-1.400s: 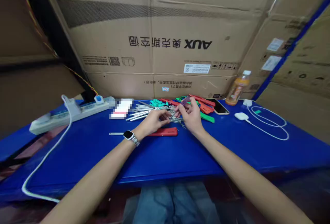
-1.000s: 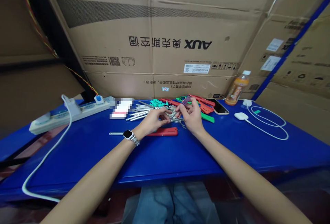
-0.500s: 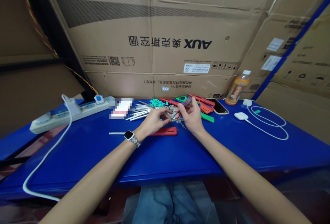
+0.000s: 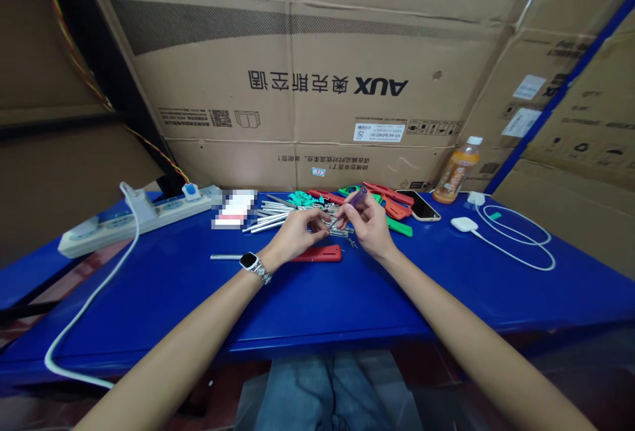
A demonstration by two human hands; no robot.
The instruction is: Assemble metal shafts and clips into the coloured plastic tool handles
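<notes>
My right hand (image 4: 370, 225) pinches a small purple part (image 4: 358, 195) that juts up past the fingertips. My left hand (image 4: 296, 233), with a watch (image 4: 249, 262) on its wrist, has its fingers curled at a thin metal piece just left of the right hand; what it grips is too small to name. Both hands hover over a pile of silver metal rods (image 4: 270, 215). A red flat handle (image 4: 320, 254) lies on the blue table (image 4: 322, 292) right under my left hand. Green parts (image 4: 299, 198) and more red handles (image 4: 391, 199) lie behind the hands.
A white power strip (image 4: 133, 217) with a cable runs along the left. A phone (image 4: 421, 205), an orange drink bottle (image 4: 455, 170) and a white charger with looped cord (image 4: 516, 236) sit at the right. Large cardboard boxes (image 4: 317, 74) wall off the back.
The purple part in my right hand has tilted and shifted slightly. Both hands stay in nearly the same spot above the rods.
</notes>
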